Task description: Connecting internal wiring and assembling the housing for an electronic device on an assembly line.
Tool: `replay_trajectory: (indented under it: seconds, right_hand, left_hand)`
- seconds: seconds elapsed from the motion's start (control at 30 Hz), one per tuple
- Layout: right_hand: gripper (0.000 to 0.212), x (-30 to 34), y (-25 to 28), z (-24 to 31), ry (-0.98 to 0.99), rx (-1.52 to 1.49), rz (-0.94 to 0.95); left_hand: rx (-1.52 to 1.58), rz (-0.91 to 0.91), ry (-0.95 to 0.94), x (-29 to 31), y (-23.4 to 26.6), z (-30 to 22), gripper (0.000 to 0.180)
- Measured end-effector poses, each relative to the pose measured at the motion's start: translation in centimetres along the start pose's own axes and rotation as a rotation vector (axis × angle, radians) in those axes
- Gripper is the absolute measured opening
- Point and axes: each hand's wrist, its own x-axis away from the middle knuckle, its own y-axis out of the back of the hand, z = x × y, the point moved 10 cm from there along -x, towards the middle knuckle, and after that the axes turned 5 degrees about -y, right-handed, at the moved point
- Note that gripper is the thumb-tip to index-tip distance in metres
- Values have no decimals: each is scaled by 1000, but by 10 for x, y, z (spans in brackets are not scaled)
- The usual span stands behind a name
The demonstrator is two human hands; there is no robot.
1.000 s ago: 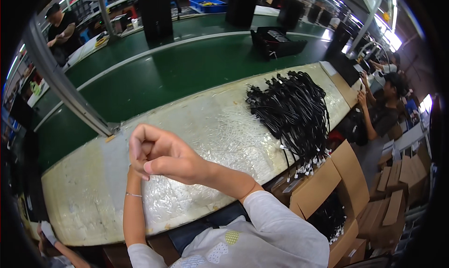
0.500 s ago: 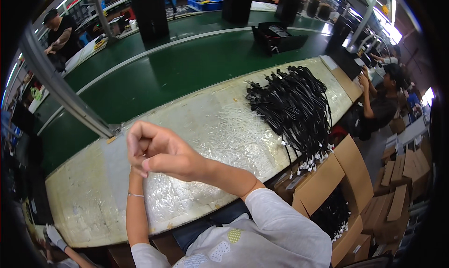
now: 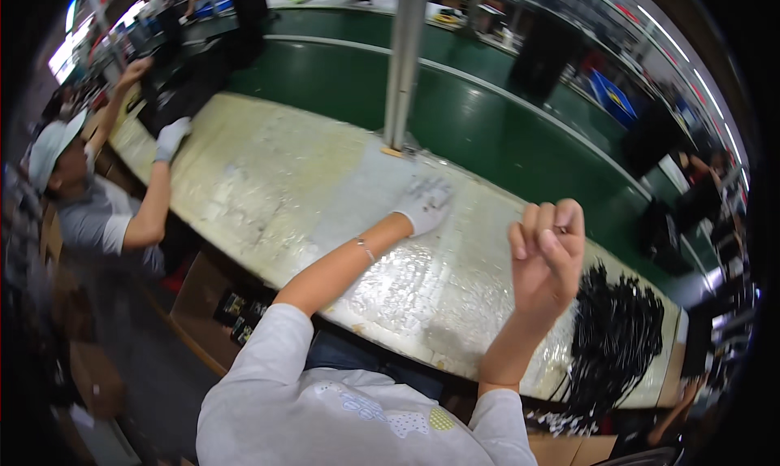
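Note:
My left hand, in a whitish work glove, lies over the plastic-covered bench. Its fingers are stretched out, with nothing seen in them. Bare and raised above the right part of the bench, my right hand has its fingers curled in and the thumb pressed against them. A tiny dark spot shows at the fingertips, too small to name. Beyond that hand, to the right, a heap of black cables with white connectors spreads over the bench and its near edge.
A grey metal post rises at the bench's far edge, before the green conveyor. On the left, a co-worker in a pale cap handles a black panel. A cardboard box stands below the bench.
My view has swung left, bringing the co-worker in. My hands, overlapping before, are now apart: the left lies out over the bench, and the right is raised on the right.

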Motion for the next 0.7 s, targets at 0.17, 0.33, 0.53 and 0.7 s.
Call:
replay_trajectory:
  seconds: [0.17,0.33,0.53,0.7]
  right_hand:
    - [23,-1,0,-2,-10,-1,-3]
    - [21,-2,1,-14,22,201,31]
    - [36,-4,-27,-85,72,1044,9]
    - [65,-23,-52,-268,-37,1184,380]
  left_hand:
    - [106,27,22,1,-8,2,53]
    - [205,323,-69,48,17,-28,64]
    - [52,-94,53,202,210,-7,73]
    - [-524,-319,604,270,335,157,84]
